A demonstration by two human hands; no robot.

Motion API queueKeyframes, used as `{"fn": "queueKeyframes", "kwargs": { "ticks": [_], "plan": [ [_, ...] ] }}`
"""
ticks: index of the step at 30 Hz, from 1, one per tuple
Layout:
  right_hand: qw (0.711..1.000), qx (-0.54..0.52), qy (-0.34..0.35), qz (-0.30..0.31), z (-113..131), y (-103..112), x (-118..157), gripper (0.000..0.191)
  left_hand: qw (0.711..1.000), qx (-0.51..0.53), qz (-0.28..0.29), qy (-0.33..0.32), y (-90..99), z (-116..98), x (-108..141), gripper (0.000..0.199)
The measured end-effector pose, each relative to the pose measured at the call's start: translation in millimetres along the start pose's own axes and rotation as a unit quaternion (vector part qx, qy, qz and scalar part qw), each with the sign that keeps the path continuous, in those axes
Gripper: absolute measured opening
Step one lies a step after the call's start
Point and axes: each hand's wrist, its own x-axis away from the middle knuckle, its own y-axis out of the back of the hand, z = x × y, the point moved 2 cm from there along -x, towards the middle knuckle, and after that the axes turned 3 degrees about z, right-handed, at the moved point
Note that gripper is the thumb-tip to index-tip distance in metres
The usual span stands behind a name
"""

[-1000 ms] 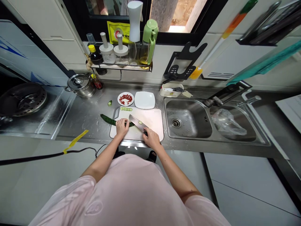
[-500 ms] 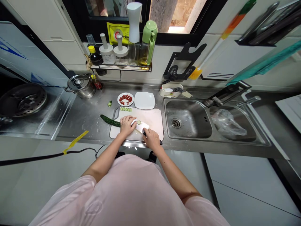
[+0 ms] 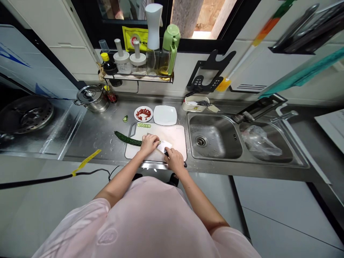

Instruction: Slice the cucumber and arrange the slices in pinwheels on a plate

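The right hand (image 3: 174, 160) is closed firmly around the knife (image 3: 162, 146), its black handle (image 3: 185, 164) poking out past the heel of the palm and its broad, bright blade angled up and away toward the left hand. The left hand (image 3: 149, 144) is curled into a narrow, claw-like hold over the cucumber (image 3: 127, 138), with its fingers bunched just beside the blade.

The long, dark green cucumber lies across the left edge of the cutting board (image 3: 174, 138), and its far end rests on the steel counter (image 3: 88, 132). A neat row of cucumber slices (image 3: 143, 125) sits along the board's far edge. Beyond that edge are a small round plate (image 3: 143, 120) of chopped red pieces (image 3: 142, 113) and a bare white square plate (image 3: 172, 120). To the right of the board is a steel sink (image 3: 212, 150).

The main risk seems to be the closeness of the blade to the left fingers: if they uncurl, or the edge skids on the slick, rounded skin, they could be cut. The cucumber could also roll, and the board might slide on damp steel.
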Motion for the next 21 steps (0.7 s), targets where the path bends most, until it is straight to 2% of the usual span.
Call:
{"fn": "queueKeyframes", "kwargs": {
  "ticks": [5,11,16,21],
  "plan": [
    [0.998,-0.038,-0.043,-0.011,-11.4,-5.9,3.0,0.040,0.995,0.088,-0.029,0.038,-2.9,8.1,-1.7,0.009],
    [0.990,-0.110,-0.084,-0.032,-27.4,-13.2,5.8,0.036,0.961,0.199,-0.092,0.168,-9.5,39.2,-12.7,0.016],
    [0.986,-0.125,-0.113,-0.015,-33.3,-17.4,5.4,0.036,0.953,0.185,-0.111,0.214,-11.8,58.3,-31.3,0.023],
    [0.985,-0.128,-0.112,-0.006,-33.8,-21.1,4.8,0.036,0.952,0.129,-0.113,0.255,-15.9,69.4,-51.6,0.021]
  ]
}}
